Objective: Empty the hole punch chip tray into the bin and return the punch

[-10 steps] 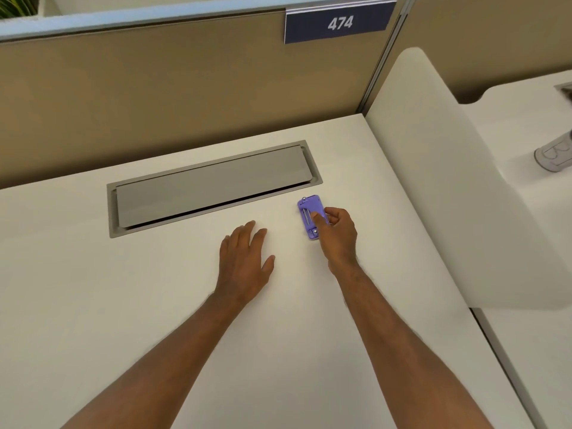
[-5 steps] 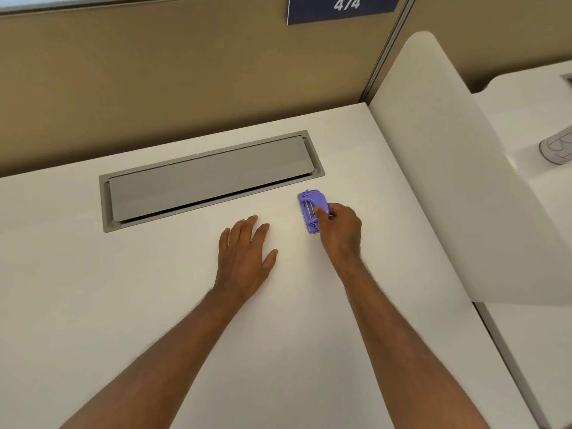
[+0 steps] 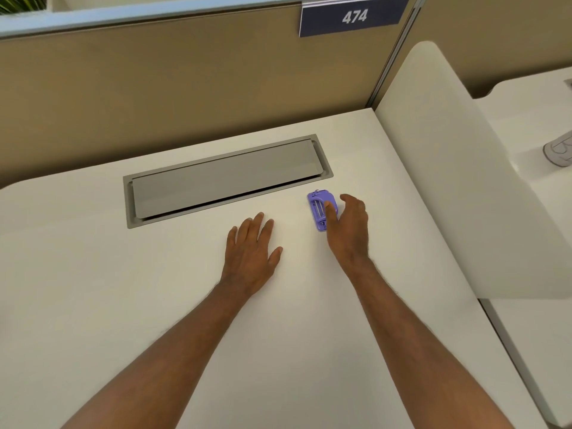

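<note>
1. Head view: the right hand (image 3: 348, 230) has its thumb (image 3: 330, 212) lying across the near right part of the purple hole punch (image 3: 318, 209), while the other fingers (image 3: 351, 199) curl loosely above and to the right of it. The grasp looks slack, the fingers spread rather than clamped; whether the fingertips press the punch's far side cannot be told.
2. The hole punch lies flat on the white desk (image 3: 93, 274), its long side running away from the person, just in front of the right end of the grey cable hatch (image 3: 223, 178).
3. The left hand (image 3: 250, 252) rests palm down on the desk, fingers stretched out and slightly fanned, holding nothing. It lies beside the punch on its left, apart from it, with bare desktop between them.
4. Both forearms reach in from the lower edge, bare of sleeves.
5. The cable hatch is a long recessed grey lid set in the desktop, with a dark slit along its near edge.
6. Behind the desk stands a tan partition wall (image 3: 154, 88) that carries a dark blue sign (image 3: 353, 17) reading 474.
7. To the right a white rounded divider panel (image 3: 448, 165) rises at the desk's edge, and beyond it lies a neighbouring white desk (image 3: 532, 119).
</note>
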Tool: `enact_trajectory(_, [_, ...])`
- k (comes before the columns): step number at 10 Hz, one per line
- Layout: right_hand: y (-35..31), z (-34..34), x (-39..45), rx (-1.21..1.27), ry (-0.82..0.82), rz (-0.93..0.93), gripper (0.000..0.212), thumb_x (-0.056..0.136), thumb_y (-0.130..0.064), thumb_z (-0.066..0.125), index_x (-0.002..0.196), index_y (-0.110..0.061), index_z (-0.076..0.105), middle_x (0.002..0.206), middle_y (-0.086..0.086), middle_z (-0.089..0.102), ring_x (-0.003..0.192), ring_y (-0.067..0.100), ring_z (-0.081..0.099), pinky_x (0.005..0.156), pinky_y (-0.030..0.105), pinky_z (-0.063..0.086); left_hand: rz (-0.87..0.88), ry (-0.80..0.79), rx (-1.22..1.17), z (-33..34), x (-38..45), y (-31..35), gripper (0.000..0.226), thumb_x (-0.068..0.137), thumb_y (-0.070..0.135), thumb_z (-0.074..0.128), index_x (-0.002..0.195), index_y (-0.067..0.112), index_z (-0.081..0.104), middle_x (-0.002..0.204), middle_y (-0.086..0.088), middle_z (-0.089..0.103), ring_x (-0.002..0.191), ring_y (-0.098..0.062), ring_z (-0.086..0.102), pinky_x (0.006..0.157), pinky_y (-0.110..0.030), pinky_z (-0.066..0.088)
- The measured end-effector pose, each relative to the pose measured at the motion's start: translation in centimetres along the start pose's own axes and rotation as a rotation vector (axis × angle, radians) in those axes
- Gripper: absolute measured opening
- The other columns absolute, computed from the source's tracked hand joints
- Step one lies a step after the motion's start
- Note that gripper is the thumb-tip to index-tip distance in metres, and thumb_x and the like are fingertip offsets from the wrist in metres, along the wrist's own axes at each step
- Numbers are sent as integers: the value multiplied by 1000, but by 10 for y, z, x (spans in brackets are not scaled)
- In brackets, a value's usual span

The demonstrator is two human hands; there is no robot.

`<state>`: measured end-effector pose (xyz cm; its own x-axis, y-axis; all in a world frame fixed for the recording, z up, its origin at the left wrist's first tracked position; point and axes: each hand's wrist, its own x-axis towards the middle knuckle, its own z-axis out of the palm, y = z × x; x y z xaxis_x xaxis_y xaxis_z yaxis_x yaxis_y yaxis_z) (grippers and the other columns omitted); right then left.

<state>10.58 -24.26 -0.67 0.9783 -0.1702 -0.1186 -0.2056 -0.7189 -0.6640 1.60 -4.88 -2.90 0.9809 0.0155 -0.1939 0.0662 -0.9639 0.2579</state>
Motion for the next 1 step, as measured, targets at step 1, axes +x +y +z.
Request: enact_trajectory(1, [-19,8,-24,-171,82,-299,50,100,-34,60,141,-8,50,146,11,51,132,31,48,103,42,48,-6,70,3,-10,-15,-22,69,102,50,38,161,18,21,172,-5,11,158,-27,12,128,-50,11])
